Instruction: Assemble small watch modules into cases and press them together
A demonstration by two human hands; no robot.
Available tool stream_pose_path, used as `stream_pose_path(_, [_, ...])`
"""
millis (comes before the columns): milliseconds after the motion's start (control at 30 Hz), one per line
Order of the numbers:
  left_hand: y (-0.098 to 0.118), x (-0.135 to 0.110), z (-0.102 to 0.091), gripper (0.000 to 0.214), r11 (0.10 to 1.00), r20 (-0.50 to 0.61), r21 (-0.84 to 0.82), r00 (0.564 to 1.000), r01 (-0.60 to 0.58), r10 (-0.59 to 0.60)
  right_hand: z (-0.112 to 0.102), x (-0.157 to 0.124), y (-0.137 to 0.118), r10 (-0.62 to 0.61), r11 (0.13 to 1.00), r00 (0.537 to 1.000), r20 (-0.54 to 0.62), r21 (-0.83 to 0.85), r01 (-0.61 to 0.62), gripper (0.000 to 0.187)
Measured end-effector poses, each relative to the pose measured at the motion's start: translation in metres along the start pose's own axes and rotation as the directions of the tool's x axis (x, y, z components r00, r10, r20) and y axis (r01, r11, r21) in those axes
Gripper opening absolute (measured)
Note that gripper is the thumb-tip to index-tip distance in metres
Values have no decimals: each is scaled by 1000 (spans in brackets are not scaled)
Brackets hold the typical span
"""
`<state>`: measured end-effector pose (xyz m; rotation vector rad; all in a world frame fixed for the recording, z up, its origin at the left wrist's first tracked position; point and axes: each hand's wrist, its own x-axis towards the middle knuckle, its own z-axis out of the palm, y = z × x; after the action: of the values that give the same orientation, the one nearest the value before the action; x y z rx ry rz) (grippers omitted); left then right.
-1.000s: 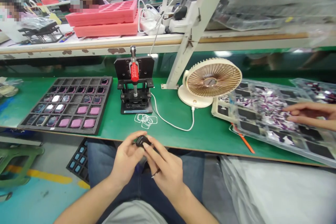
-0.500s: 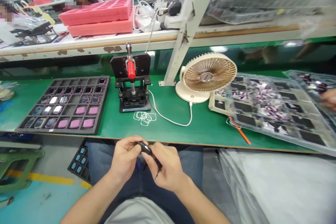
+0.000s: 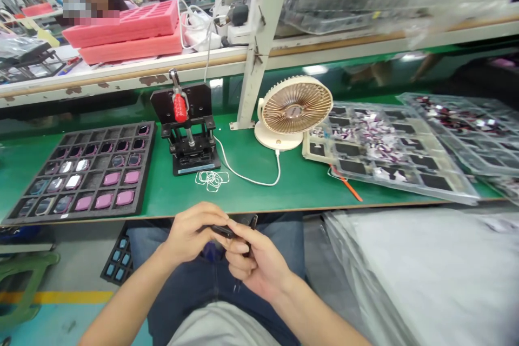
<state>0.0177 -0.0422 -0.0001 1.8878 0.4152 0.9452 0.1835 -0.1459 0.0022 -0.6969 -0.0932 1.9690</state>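
The fan (image 3: 297, 111) has a mark in its middle, but it is too small to read. The black press (image 3: 188, 143) has a pale blue strip (image 3: 196, 169) on its front foot. A little white tag (image 3: 64, 216) sits on the front edge of the gray tray (image 3: 146, 165), also too small to read.

The left hand (image 3: 194, 232) pinches a small black thing (image 3: 223, 231) over the lap, just in front of the green surface (image 3: 259, 194). The right hand (image 3: 259, 262) is curled around a thin dark tool (image 3: 253, 221) and seems to touch the black thing's end, though fingers hide much of it.

A second ago the black thing showed its wide face; now it shows a thin side. The other person's hand is gone from the clear tray (image 3: 405, 186) of purple and white bits (image 3: 375, 138), and everything on the surface sits farther left in the view
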Motion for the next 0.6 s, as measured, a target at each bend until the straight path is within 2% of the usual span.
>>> stream_pose_path(100, [5, -3, 7, 41, 994, -30, 55, 995, -91, 92, 2, -7, 0, 34, 998, 999, 20, 52, -35, 50])
stream_pose_path(200, [12, -12, 15, 44, 985, -60, 136, 992, -102, 111, 0, -16, 0, 71, 995, 996, 46, 66, -74, 43])
stream_pose_path(267, [10, -18, 18, 38, 988, -80, 146, 995, -42, 54, -8, -21, 0, 138, 986, 985, 101, 76, -146, 37])
stream_pose_path(333, [2, -20, 20, 29, 992, -24, 113, 999, 47, -44, -20, -25, 1, 179, 977, 968, 177, 86, -196, 31])
stream_pose_path(433, [-8, -22, 28, 16, 991, 68, 11, 988, 135, -136, -38, -30, 8, 162, 984, 958, 238, 28, -174, 36])
stream_pose_path(500, [-9, -26, 37, 10, 973, 52, -72, 975, 219, -216, -45, -37, 14, 124, 989, 976, 178, -106, -107, 50])
stream_pose_path(533, [-8, -29, 41, 10, 954, 22, -105, 960, 280, -280, -47, -43, 15, 81, 971, 992, 101, -234, -55, 57])
stream_pose_path(567, [-6, -31, 44, 13, 930, -19, -127, 937, 344, -349, -49, -50, 13, 8, 919, 1000, 0, -394, -7, 63])
stream_pose_path(600, [-5, -33, 46, 16, 907, -65, -136, 910, 399, -410, -51, -59, 7, -96, 832, 990, -102, -555, 23, 67])
